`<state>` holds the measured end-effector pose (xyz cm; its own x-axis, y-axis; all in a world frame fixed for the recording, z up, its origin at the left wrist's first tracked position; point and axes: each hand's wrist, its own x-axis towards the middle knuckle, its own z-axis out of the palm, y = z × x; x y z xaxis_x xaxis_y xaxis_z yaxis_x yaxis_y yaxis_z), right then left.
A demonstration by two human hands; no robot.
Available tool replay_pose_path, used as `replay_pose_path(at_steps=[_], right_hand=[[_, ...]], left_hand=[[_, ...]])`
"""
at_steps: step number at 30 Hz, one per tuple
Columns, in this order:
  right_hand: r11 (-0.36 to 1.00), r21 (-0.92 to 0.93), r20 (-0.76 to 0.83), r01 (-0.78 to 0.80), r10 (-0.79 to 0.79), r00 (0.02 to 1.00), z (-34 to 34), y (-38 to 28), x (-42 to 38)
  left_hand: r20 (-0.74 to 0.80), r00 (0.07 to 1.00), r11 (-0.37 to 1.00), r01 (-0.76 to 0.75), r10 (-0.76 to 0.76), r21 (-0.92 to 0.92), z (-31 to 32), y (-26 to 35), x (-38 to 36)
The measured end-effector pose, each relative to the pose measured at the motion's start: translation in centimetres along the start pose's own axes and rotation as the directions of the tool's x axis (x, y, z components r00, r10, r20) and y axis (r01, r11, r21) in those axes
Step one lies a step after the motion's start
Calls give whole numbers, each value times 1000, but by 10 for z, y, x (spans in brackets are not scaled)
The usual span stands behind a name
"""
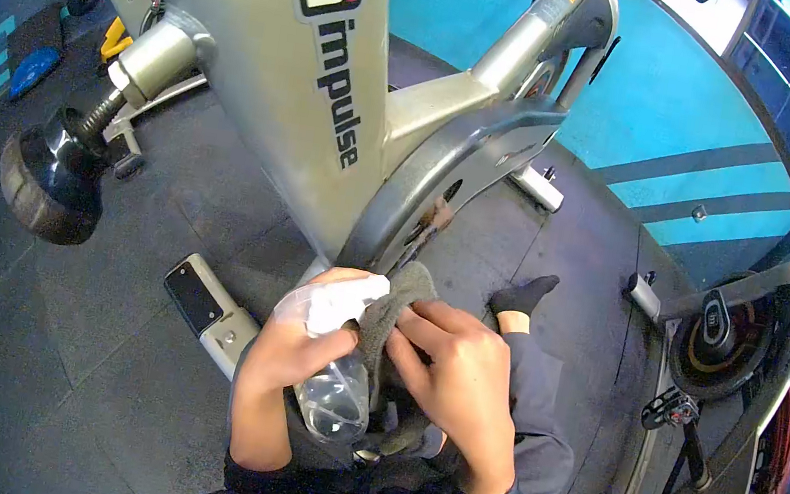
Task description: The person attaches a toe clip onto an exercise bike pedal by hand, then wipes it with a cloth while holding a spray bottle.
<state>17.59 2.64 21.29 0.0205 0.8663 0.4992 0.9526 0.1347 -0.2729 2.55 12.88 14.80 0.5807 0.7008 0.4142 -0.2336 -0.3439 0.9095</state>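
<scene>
My left hand (285,348) is wrapped round the neck of a clear spray bottle (332,405) with a white trigger head (343,306). The bottle is tilted, its nozzle turned toward a grey-green cloth (400,298). My right hand (457,382) pinches that cloth close beside the nozzle, the fingers closed on its fabric. Part of the cloth hangs down between the two hands, and its lower end is hard to make out. Just beyond both hands stands the silver frame (280,130) of an exercise bike, marked "impulse", with its dark wheel cover (470,146).
A black adjustment knob (57,174) juts out at the left. The bike's foot (212,312) rests on the dark tiled floor (81,324). Another exercise bike (725,344) stands at the right. A turquoise wall (676,115) lies behind. My socked foot (525,294) is beside the bike.
</scene>
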Motion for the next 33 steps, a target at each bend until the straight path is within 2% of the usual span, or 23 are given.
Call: replay_pose_path(at_steps=[4, 6, 9, 13, 15, 16, 20, 22, 25, 27, 31, 33], right_hand=[[1000, 18, -10, -23, 23, 1000, -5, 0, -15], [1000, 8, -17, -21, 21, 1000, -10, 2, -28], [999, 22, -35, -37, 37, 999, -10, 6, -32], [999, 2, -42, -43, 43, 998, 1, 5, -18], [1000, 25, 41, 1, -2, 999, 2, 4, -7], [999, 24, 34, 34, -34, 999, 2, 5, -3], [1000, 3, 120, 24, -24, 992, 0, 3, 0], [999, 38, 49, -22, 20, 999, 1, 3, -11], [998, 53, 28, 23, -25, 999, -5, 7, -29], [999, 33, 24, 40, -40, 999, -10, 9, -40], [999, 1, 2, -46, 46, 999, -12, 9, -44], [996, -10, 9, -87, 87, 996, -8, 8, -34]], left_hand=[[27, 996, 996, 89, -88, -31, 0, 4, 0], [41, 985, 957, 171, -166, -232, 2, 6, 0], [33, 981, 924, 192, -192, -329, 6, 5, -1], [6, 988, 964, 153, -155, -217, 6, 3, 0], [-8, 992, 991, 124, -124, -59, 2, 2, 1], [-7, 992, 991, 122, -123, -55, 2, 1, 1], [-36, 993, 988, 110, -115, -110, 4, -2, 1], [-37, 992, 988, 118, -122, -100, 2, -2, 0], [6, 988, 986, 152, -152, -71, 1, 1, 0], [56, 983, 915, 183, -175, -359, 4, 3, 0], [83, 983, 917, 184, -165, -355, 4, -2, -1], [55, 972, 935, 235, -228, -266, 6, 4, 0]])
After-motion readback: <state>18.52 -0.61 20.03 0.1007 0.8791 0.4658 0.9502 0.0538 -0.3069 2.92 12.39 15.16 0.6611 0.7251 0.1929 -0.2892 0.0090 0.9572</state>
